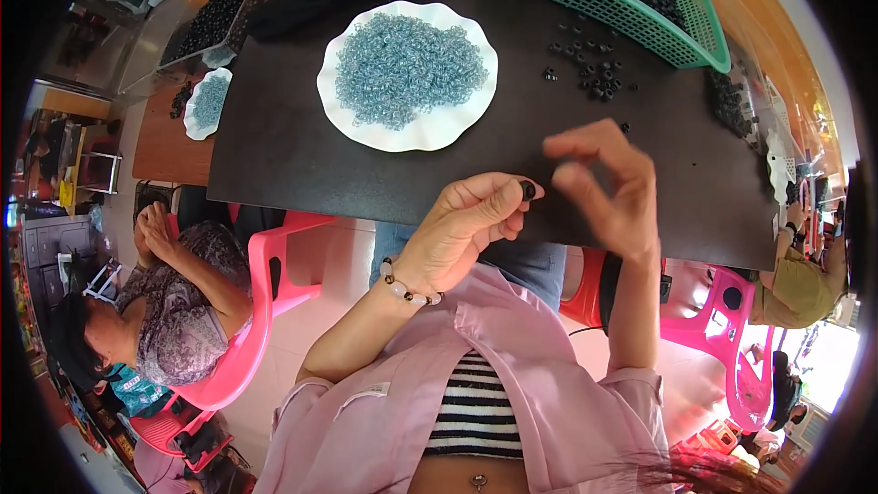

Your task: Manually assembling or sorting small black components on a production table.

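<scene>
My left hand (477, 218), with a beaded bracelet at its wrist, is closed over the table's near edge. Between its thumb and fingertips it pinches a small black ring-shaped part (528, 189). To its right my right hand (611, 185) is raised, thumb and fingers apart with nothing visible between them; it is slightly blurred. Beyond my left hand stands a white scalloped plate (402, 139), heaped with small clear bluish rings (407, 69). Several loose black parts (599, 73) like the one I hold lie scattered past my right hand.
A green perforated basket (622, 29) of black parts stands at the far right of the dark table (302, 160). Far left are a clear bin (215, 27) of black parts and a small white dish (194, 123). People sit on pink chairs (261, 311) at both sides.
</scene>
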Motion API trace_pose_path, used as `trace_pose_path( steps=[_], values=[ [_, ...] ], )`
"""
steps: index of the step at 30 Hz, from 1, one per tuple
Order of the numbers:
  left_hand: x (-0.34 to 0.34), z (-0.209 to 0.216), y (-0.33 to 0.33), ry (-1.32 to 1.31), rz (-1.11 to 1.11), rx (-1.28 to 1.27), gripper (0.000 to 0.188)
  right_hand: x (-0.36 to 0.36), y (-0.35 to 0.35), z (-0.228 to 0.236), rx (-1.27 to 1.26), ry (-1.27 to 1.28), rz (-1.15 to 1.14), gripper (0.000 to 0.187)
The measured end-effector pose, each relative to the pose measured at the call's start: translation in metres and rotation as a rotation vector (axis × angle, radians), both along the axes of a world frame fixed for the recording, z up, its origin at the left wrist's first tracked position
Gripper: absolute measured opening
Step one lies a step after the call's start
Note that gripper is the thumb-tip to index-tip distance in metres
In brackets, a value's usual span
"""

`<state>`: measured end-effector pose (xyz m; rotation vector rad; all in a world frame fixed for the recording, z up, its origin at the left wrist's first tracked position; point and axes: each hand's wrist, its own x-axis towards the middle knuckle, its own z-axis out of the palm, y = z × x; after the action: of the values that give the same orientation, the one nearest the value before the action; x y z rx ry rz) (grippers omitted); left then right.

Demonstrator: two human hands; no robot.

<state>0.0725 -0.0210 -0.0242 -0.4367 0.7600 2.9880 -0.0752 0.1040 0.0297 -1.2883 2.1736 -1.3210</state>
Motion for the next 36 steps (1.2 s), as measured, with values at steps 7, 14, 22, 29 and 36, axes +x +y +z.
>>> trace_pose_path(
  steps=[7, 14, 22, 29, 36],
  values=[
    [0.002, -0.001, -0.002, -0.057, 0.06, -0.076, 0.024, -0.067, -0.028, -0.035, 0.189, 0.438, -0.168, 0.015],
    [0.003, -0.006, -0.004, -0.056, 0.085, -0.052, 0.026, -0.078, -0.045, -0.057, 0.227, 0.615, -0.129, 0.012],
    [0.001, -0.008, -0.007, -0.041, 0.059, -0.001, 0.028, -0.068, -0.041, -0.054, 0.262, 0.693, -0.181, 0.01],
    [0.0, -0.012, -0.009, -0.045, 0.057, 0.039, 0.028, -0.062, -0.033, -0.055, 0.24, 0.707, -0.185, 0.021],
    [-0.002, -0.014, -0.009, -0.04, 0.066, 0.028, 0.027, -0.063, -0.031, -0.06, 0.202, 0.599, -0.236, 0.023]
  ],
)
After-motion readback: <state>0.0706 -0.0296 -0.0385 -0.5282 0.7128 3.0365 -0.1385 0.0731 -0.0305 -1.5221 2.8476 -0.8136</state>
